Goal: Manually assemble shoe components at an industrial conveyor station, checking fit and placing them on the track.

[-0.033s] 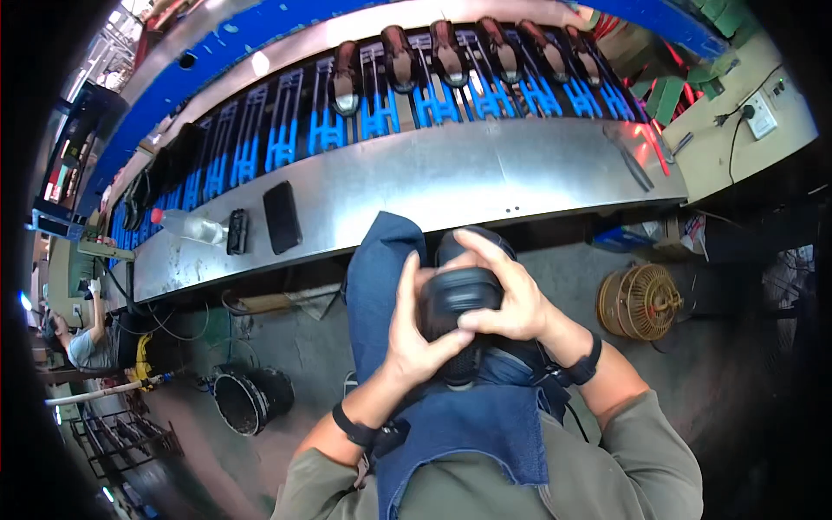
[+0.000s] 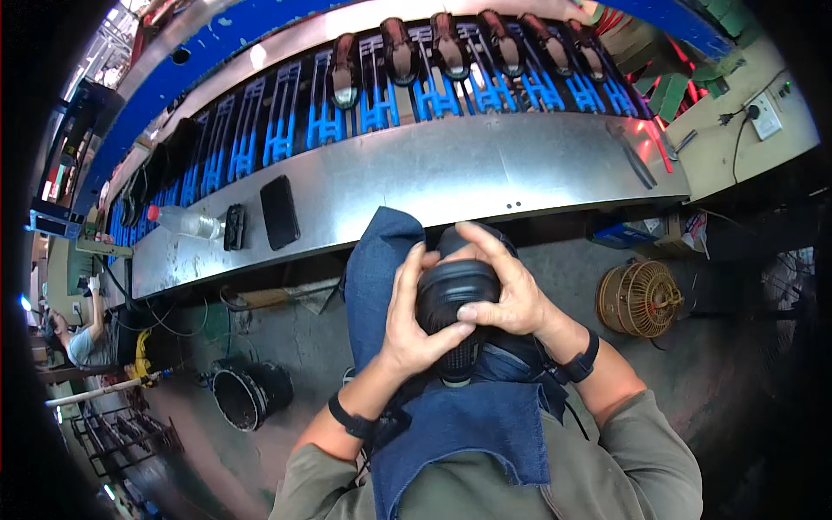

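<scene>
I hold a black shoe [image 2: 444, 293] in front of my chest, over a blue denim cloth [image 2: 379, 260] that drapes down my front. My left hand [image 2: 414, 334] wraps the shoe's left side with the fingers reaching up over it. On the right, my right hand [image 2: 511, 290] grips it with the fingers spread across the top. Each wrist wears a black band. Much of the shoe is hidden by my hands.
A metal shelf [image 2: 451, 169] runs ahead, bearing a black phone [image 2: 279, 212], a small black object [image 2: 234, 227] and a plastic bottle [image 2: 186, 223]. Behind it, blue racks carry brown shoes [image 2: 399, 48]. A yellow fan [image 2: 641, 299] and a black bucket [image 2: 247, 394] stand on the floor. A person [image 2: 78, 338] sits far left.
</scene>
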`<state>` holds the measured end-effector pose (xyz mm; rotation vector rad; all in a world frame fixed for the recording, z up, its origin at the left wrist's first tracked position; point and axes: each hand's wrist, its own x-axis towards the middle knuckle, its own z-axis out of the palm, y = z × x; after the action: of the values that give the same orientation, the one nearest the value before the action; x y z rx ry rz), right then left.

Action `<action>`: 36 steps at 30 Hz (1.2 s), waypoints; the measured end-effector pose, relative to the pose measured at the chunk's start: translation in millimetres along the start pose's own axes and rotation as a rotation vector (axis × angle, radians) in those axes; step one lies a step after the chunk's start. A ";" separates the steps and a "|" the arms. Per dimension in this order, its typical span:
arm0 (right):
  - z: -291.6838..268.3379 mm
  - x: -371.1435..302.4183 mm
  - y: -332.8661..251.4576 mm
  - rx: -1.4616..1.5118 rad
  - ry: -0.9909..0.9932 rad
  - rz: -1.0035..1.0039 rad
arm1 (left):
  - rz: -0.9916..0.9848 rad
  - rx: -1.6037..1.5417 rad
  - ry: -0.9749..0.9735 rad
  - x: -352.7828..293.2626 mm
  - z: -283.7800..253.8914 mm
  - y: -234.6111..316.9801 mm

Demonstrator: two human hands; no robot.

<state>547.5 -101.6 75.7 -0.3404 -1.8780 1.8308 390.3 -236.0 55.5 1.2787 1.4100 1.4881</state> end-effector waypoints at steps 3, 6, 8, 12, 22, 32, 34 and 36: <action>-8.0 14.0 26.3 0.001 0.124 -0.051 | 0.035 0.048 -0.030 32.9 2.1 -13.9; -17.5 26.6 49.9 -0.115 0.136 -0.118 | -0.011 0.038 0.023 43.4 5.1 -35.8; -21.3 28.4 65.7 -0.088 0.162 -0.090 | -0.068 0.024 0.034 49.8 8.5 -43.8; -18.8 30.5 74.2 -0.061 0.264 -0.056 | -0.119 0.020 0.035 57.4 9.3 -50.1; -1.5 -16.6 58.7 0.055 0.189 0.216 | -0.477 -0.664 0.386 43.8 -19.4 -30.4; -53.9 -31.7 10.0 -0.208 0.563 0.453 | 0.328 0.435 -0.217 37.7 -10.6 -55.7; -74.7 18.4 4.2 -0.338 0.434 0.317 | 0.078 0.319 -0.204 62.5 -20.4 -51.7; -104.5 97.0 -7.8 0.093 0.173 0.466 | -0.288 0.110 -0.093 98.1 -52.2 -43.1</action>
<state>519.4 36.7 97.7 -0.9369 -1.6847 2.0919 309.3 -150.9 35.7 1.1379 1.5581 1.1588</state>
